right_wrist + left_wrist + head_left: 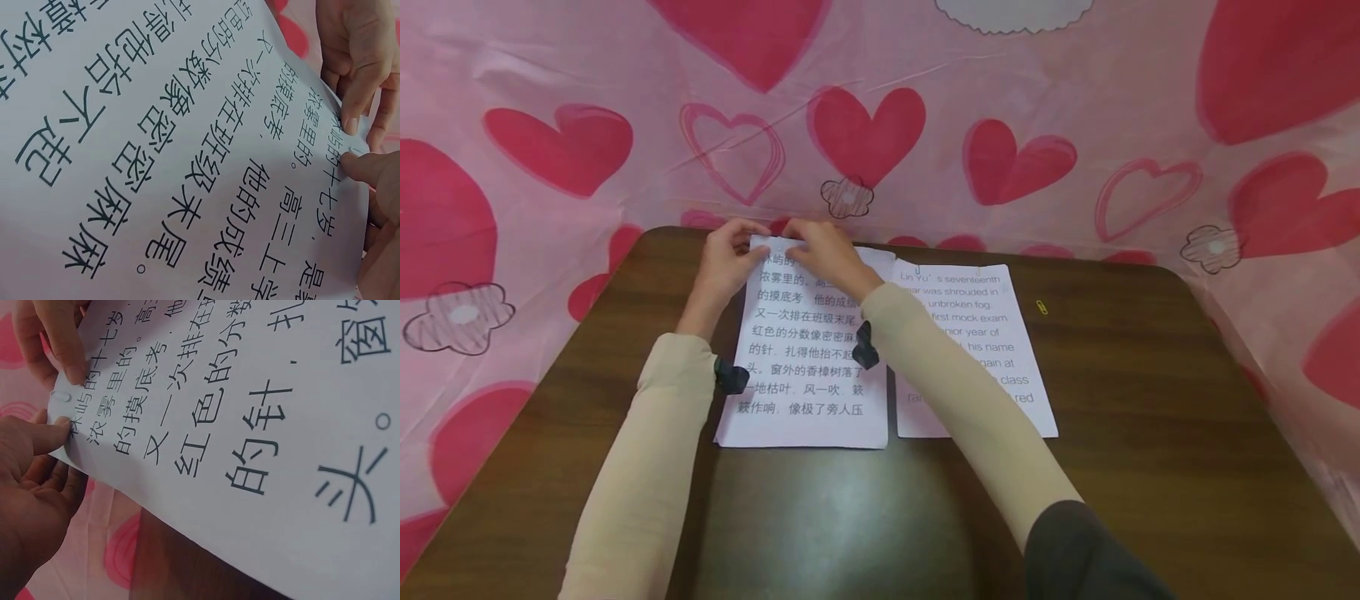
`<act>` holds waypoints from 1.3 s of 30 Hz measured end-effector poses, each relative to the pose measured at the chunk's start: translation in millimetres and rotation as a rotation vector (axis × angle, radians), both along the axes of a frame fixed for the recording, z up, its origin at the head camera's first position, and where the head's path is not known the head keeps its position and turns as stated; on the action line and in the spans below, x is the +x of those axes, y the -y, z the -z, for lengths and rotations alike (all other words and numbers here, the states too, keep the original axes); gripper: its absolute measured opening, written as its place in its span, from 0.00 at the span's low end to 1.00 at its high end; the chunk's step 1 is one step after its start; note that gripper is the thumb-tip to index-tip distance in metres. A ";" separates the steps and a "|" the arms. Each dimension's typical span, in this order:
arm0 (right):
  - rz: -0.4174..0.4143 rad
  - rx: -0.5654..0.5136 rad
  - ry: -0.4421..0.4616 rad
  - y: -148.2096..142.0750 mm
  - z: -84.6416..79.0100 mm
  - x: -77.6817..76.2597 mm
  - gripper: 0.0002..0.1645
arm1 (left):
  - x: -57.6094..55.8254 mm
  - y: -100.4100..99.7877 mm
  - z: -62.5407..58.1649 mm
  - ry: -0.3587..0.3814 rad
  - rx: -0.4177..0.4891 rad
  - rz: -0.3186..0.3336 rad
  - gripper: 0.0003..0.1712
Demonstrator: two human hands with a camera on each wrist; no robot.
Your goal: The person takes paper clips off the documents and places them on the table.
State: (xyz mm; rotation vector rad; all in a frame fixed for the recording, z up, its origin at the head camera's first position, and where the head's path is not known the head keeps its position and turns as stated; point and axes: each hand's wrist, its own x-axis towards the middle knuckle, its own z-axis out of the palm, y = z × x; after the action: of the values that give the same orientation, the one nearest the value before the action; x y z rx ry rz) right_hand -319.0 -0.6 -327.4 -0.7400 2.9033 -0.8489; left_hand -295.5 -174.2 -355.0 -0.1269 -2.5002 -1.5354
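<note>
A white sheet printed with large Chinese characters (805, 358) lies toward the left of the table, its top edge raised. My left hand (724, 262) pinches its top left corner, thumb on the printed face and fingers behind. Just to the right, my right hand (827, 254) grips the same top edge between thumb and fingers. In the left wrist view a small pale paper clip (60, 397) sits on that edge between the two thumbs. The right wrist view shows my right thumb beside the clip, with the other fingers partly hidden behind the sheet (206, 144).
A second sheet with English text (970, 292) lies to the right, partly under my right forearm, with a dark clip (917, 270) at its top edge. Beyond it a yellow paper clip (1041, 307) lies on the brown table (1150, 400). A pink heart-patterned cloth (910, 50) hangs behind.
</note>
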 end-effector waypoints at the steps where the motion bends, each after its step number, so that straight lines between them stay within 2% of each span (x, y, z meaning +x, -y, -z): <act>1: -0.001 0.000 -0.004 0.3 -0.1 0.3 0.16 | -0.3 -0.2 0.1 -0.013 0.002 0.004 0.14; 6: -0.006 -0.006 -0.011 1.6 -0.1 1.5 0.16 | 0.6 -1.2 -0.7 -0.046 0.024 0.036 0.14; 13: -0.008 -0.004 -0.027 3.7 -0.4 1.6 0.16 | 3.4 -3.5 -2.8 0.004 0.005 0.036 0.15; 27: 0.045 -0.059 -0.024 3.7 3.6 4.7 0.12 | 1.0 -4.5 0.0 -0.016 0.021 0.073 0.16; 34: 0.102 -0.161 -0.006 3.2 5.7 4.4 0.12 | 0.0 -5.0 1.8 -0.041 0.029 0.080 0.15; 39: 0.130 -0.327 0.014 0.1 7.7 2.6 0.10 | 1.2 -4.7 2.4 -0.038 0.003 0.077 0.14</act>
State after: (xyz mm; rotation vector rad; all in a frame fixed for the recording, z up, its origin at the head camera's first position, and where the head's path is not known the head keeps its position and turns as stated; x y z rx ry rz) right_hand -316.4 -0.7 -335.1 -0.5592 2.8582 -1.3590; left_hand -294.3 -169.4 -357.4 -0.2524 -2.4904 -1.5509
